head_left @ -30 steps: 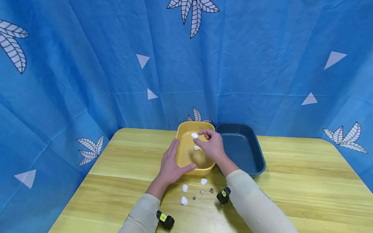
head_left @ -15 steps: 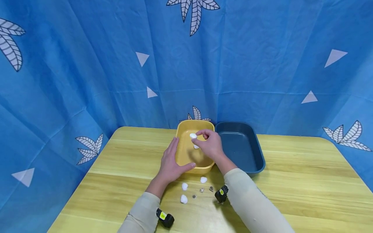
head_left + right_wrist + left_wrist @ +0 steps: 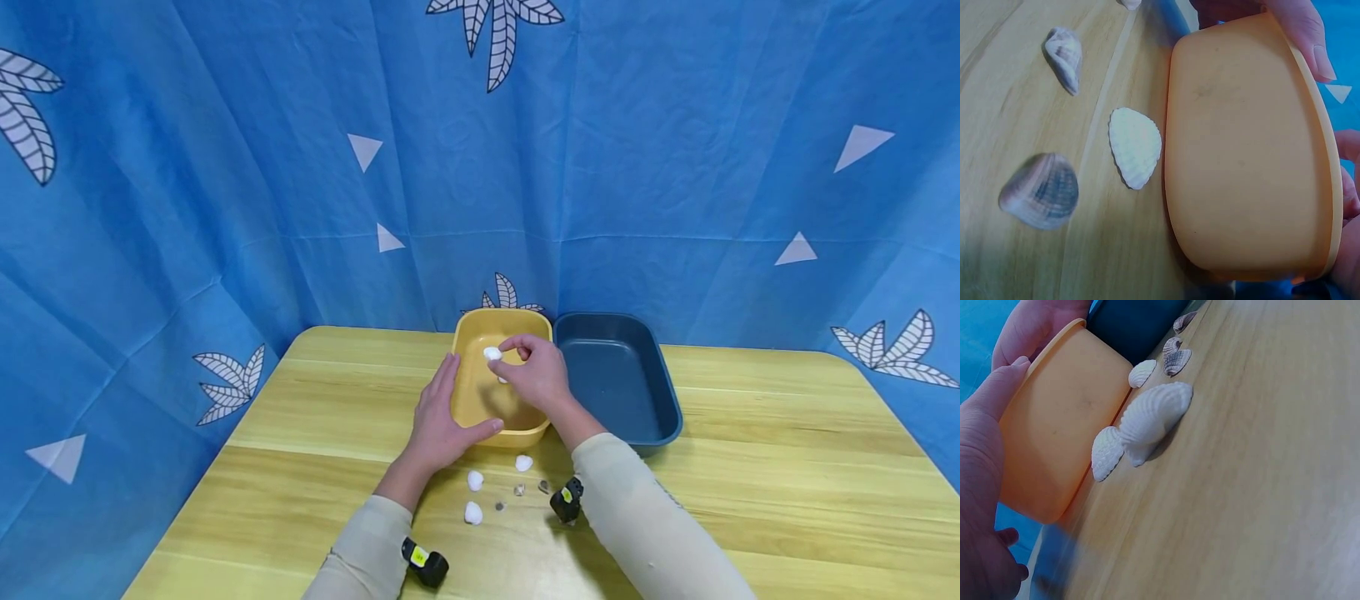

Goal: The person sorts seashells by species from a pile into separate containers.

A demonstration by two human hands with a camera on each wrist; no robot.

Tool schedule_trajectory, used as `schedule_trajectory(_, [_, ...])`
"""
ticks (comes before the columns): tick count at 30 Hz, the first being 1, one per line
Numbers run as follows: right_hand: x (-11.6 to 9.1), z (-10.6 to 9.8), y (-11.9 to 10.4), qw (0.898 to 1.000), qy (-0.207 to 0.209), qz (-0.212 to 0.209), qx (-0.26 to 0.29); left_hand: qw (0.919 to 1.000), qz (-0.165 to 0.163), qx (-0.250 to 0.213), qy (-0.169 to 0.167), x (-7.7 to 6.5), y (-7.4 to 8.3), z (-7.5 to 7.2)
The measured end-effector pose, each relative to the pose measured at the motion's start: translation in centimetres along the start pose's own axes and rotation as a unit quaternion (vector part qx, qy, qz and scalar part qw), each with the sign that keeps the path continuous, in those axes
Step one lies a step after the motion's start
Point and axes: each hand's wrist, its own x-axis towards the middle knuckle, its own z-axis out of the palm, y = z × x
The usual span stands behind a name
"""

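Between right thumb and index finger, my right hand (image 3: 542,371) pinches a white seashell (image 3: 492,353) over the yellow basin (image 3: 501,437). Another white shell, mostly hidden by that hand, lies inside the basin. My left hand (image 3: 438,425) rests on the basin's near left corner, its fingers straight along the left wall and its thumb on the front rim. In front of the basin lie several shells: a ribbed white shell (image 3: 1157,412), a second white shell (image 3: 1107,453), a third white shell (image 3: 1135,149), and smaller brownish ones such as a striped shell (image 3: 1041,192).
A dark blue basin (image 3: 678,425) stands right beside the yellow one on the wooden table (image 3: 787,467). Behind the table hangs a blue curtain (image 3: 645,167) with a leaf pattern. Black wrist cameras sit on both forearms, the right one low over the small shells.
My right hand has shifted slightly left with the white shell, now covering more of the shell lying in the basin. My left hand keeps its place on the basin.
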Motion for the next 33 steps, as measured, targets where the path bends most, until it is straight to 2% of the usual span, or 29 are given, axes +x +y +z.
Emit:
schedule_trajectory(7, [-0.1,-0.1,0.0,1.0,-0.003,-0.004,0.005,1.0,0.001,0.001,0.003,0.0,0.2,0.0])
schedule_trajectory(15, [-0.4,-0.5,0.3,0.996,0.028,-0.039,0.073,0.9999,-0.012,-0.001,0.0,0.0,0.1,0.1])
schedule_trajectory(19, [-0.9,-1.1,0.4,0.994,0.038,-0.054,0.09,0.9999,-0.014,0.003,0.0,0.0,0.1,0.1])
schedule_trajectory(25, [-2.0,-2.2,0.0,0.993,0.044,-0.066,0.09,0.9998,-0.018,0.003,-0.002,0.0,0.3,0.0])
schedule_trajectory(33, [-4.5,-3.4,-0.4,0.991,0.043,-0.089,0.09,1.0,-0.007,0.0,0.003,0.0,0.1,0.1])
